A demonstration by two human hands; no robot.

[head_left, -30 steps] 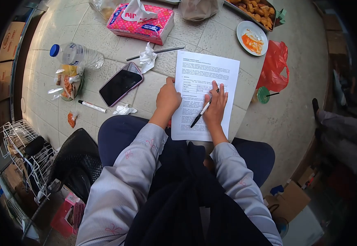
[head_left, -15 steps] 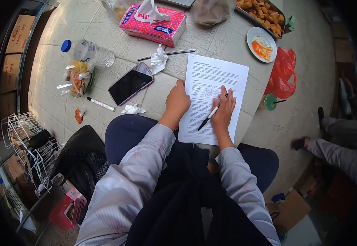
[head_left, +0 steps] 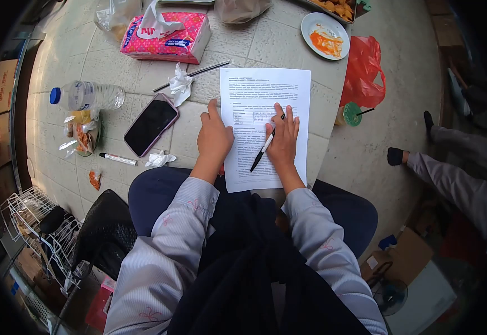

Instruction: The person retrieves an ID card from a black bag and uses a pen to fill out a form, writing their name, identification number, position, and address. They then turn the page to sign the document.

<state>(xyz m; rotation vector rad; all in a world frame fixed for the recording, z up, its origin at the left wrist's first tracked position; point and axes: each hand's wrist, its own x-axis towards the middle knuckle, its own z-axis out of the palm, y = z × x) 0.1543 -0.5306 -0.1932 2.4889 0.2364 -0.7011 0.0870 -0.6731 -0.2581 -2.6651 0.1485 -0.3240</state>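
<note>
A printed sheet (head_left: 243,162) lies on the tiled table (head_left: 193,137), with a small table of handwritten entries in its upper half. My right hand (head_left: 283,139) rests on the sheet's right part, a black and white pen (head_left: 260,153) held between its fingers, the tip pointing down toward me. At the sheet's left edge is my left hand (head_left: 214,137), index finger stretched out and fingers apart, holding nothing. Left of it lie a phone (head_left: 151,124) with a dark screen and a crumpled tissue (head_left: 181,85).
A tissue pack (head_left: 168,42), water bottle (head_left: 95,96), food bag (head_left: 81,134) and marker (head_left: 118,159) are on the left. At right are a stained plate (head_left: 325,36), red plastic bag (head_left: 363,72) and green-lidded cup (head_left: 353,114). Another person's leg (head_left: 450,170) shows far right.
The view has shifted, so the table items appear farther left. My left hand's fingers have spread, its index finger now extended. My right hand still holds the pen over the sheet.
</note>
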